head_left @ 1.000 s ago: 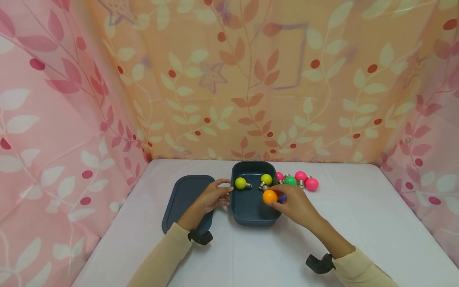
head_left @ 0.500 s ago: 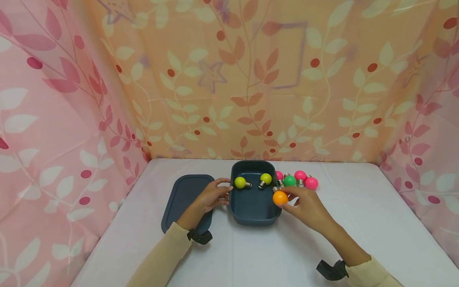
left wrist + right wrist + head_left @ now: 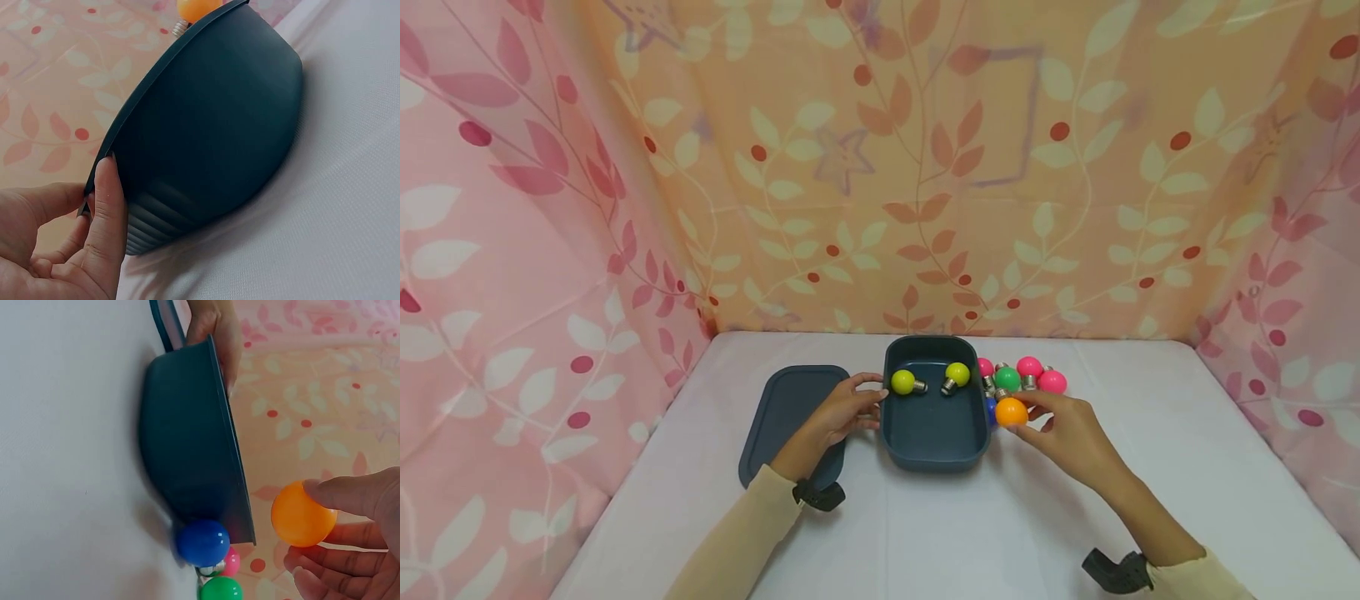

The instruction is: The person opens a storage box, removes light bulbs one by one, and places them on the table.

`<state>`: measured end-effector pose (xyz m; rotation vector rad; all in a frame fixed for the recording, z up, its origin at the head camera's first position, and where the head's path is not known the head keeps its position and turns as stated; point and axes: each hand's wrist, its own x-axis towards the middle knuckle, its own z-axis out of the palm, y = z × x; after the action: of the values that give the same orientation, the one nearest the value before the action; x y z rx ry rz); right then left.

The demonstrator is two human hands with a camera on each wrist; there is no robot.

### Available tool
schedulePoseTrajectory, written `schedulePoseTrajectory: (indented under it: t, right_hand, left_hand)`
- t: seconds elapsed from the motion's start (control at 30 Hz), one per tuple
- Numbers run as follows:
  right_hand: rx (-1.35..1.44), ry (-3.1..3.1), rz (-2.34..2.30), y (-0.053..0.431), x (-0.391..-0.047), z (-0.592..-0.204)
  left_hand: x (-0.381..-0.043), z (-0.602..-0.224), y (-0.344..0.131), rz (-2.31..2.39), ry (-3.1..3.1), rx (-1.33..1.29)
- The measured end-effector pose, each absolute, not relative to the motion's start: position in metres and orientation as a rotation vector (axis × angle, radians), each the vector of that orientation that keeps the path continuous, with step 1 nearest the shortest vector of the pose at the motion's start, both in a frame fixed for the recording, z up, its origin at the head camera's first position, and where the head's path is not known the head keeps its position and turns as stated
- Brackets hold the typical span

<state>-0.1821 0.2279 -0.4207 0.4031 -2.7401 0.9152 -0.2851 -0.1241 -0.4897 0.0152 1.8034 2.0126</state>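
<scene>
My right hand (image 3: 1072, 437) pinches an orange light bulb (image 3: 1011, 412) by its round globe, thumb on one side and fingers on the other. The bulb is held in the air just right of a dark blue-grey rectangular box (image 3: 934, 464). At the box's left side, my left hand (image 3: 847, 408) pinches the rim between thumb and fingers, plain in the left wrist view. Two yellow-green bulbs lie inside: one bulb (image 3: 903, 382) near the left wall, another bulb (image 3: 957, 374) near the right wall. A blue bulb (image 3: 203, 543) lies against the box's right outer side, partly hidden behind the orange one in the head view.
Beyond my right hand lie a green bulb (image 3: 1007, 379) and several pink bulbs (image 3: 1052, 382), bunched beside the box. A flat dark lid (image 3: 790, 417) rests on the white-covered table (image 3: 1150, 467), left of the box and partly under my left forearm. Patterned cloth (image 3: 925, 208) hangs behind.
My right hand has carried the orange bulb rightward, from over the box's interior to outside its right wall. My left hand, the box and the bulbs inside stay in place.
</scene>
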Motion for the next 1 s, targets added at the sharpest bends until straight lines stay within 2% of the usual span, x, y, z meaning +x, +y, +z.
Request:
schedulePoseTrajectory:
  t: [1.0]
  right_hand:
    - [0.254, -2.854, 0.935, 0.254, -0.204, -0.455]
  left_hand:
    - [-0.285, -0.491, -0.124, 2.021, 1.809, 0.023]
